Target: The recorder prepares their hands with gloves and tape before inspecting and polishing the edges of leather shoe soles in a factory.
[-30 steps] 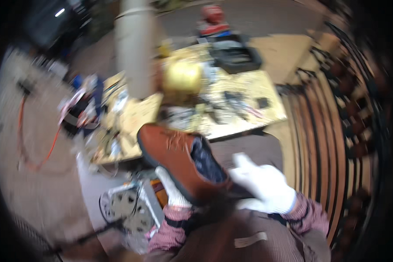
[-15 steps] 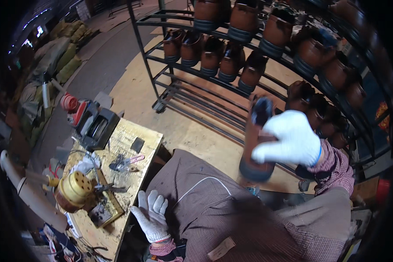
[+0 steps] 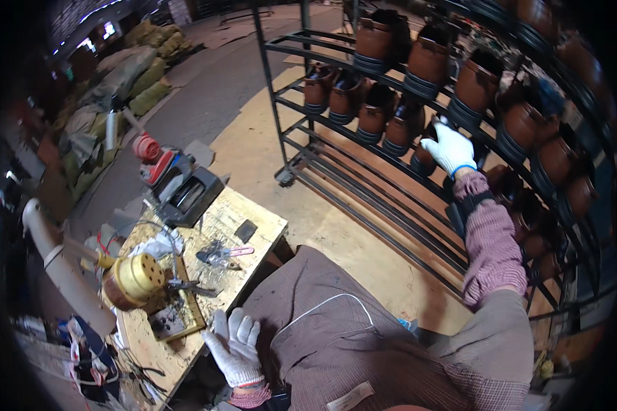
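Observation:
My left hand (image 3: pixel 236 347), in a pale knitted glove, rests palm up beside the table edge and my lap. Its fingers are loosely spread and nothing lies in it. My right hand (image 3: pixel 451 148), in a white glove, reaches out to the lower row of boots on the black metal rack (image 3: pixel 363 198). Its thumb and fingers close at the top of a brown boot, which the glove and forearm largely hide. Just left of the glove, another brown boot (image 3: pixel 423 162) with a dark sole stands partly covered. More brown boots (image 3: pixel 376 116) line this row.
Boots also fill the upper shelf (image 3: pixel 428 61) and the rack's right side. On the wooden table (image 3: pixel 264 222) at left are a yellow perforated device (image 3: pixel 139 279), pink-handled pliers (image 3: pixel 236 252), a dark square piece (image 3: pixel 245 231) and a black-and-red machine (image 3: pixel 185 192). Stuffed sacks (image 3: pixel 151 79) lie far left.
My right hand has moved away from me to the rack with the brown boot, which was in plain sight before. The view has shifted slightly; my left hand stays put.

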{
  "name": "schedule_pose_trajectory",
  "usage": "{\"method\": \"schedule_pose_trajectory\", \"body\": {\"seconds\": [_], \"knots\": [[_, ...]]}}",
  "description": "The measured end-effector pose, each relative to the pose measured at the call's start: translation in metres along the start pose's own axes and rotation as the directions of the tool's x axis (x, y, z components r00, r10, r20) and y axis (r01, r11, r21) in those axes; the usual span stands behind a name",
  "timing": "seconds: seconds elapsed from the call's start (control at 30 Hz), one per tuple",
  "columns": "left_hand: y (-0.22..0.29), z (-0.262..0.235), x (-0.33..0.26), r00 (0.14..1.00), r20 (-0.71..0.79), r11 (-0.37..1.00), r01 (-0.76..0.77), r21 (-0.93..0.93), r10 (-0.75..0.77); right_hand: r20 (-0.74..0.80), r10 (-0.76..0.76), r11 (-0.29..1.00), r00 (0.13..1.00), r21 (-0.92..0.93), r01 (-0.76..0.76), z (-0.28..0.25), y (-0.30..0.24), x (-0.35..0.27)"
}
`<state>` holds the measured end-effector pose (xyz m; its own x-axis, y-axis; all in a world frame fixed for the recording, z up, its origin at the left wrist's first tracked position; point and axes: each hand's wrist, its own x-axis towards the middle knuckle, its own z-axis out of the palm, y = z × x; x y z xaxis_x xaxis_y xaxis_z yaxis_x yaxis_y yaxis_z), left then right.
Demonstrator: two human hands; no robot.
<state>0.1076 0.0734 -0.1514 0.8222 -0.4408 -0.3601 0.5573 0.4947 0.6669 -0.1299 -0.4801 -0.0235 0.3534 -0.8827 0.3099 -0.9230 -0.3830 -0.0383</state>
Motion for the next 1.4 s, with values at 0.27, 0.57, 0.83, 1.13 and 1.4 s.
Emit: {"method": "schedule_pose_trajectory", "body": {"seconds": [0.27,0.57,0.83,1.13,1.4], "knots": [[-0.014,0.001,-0.02,0.999,0.041,1.0,0.003,-0.017,-0.003,0.112,-0.321,0.946,0.94,-0.008,0.324,0.016,-0.064,-0.071],[-0.007,-0.01,-0.032,0.971,0.233,0.981,0.094,-0.172,-0.052,-0.346,-0.88,-0.049,0.324,0.746,0.664,-0.111,-0.216,-0.196],[0.012,-0.084,-0.044,0.955,0.067,0.923,-0.261,-0.282,0.29,-0.4,-0.809,-0.587,-0.43,0.59,0.555,-0.101,-0.316,-0.278],[0.041,-0.168,0.045,0.938,0.177,0.764,-0.122,-0.634,0.297,-0.215,-0.969,-0.047,0.121,0.644,0.763,-0.05,-0.259,-0.263],[0.071,-0.135,0.024,0.95,0.108,0.765,-0.164,-0.623,0.292,-0.08,-0.957,0.158,0.278,0.662,0.733,-0.01,-0.214,-0.265]]}}
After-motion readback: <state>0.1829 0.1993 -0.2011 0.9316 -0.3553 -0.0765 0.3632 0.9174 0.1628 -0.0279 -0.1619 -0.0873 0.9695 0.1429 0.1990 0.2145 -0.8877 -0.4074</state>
